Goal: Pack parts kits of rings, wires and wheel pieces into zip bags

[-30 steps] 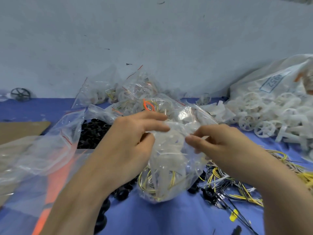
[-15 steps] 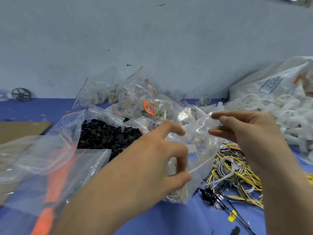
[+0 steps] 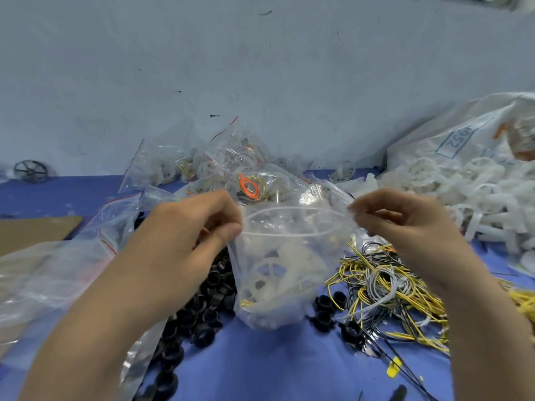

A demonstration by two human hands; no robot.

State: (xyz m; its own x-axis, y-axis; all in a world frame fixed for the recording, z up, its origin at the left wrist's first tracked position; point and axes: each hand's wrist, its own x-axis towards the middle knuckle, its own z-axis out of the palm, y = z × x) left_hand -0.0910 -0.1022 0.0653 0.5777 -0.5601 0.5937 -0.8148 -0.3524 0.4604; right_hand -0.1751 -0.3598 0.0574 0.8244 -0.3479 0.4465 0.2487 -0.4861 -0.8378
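From the head view, the left hand (image 3: pixel 185 241) and right hand (image 3: pixel 405 224) each pinch one end of the mouth of a clear zip bag (image 3: pixel 283 270), holding it open just above the blue worktop (image 3: pixel 275 366). White wheel pieces (image 3: pixel 269 273) lie inside it. Black rings (image 3: pixel 199 314) are heaped under its left side, with tangled yellow wires (image 3: pixel 385 285) just to its right.

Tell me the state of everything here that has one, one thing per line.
Zip bag: mouth open, wheel pieces inside.
Left hand: pinches the bag's left rim.
Right hand: pinches the bag's right rim.
Black rings: loose, in a pile.
Wires: tangled loose heap.
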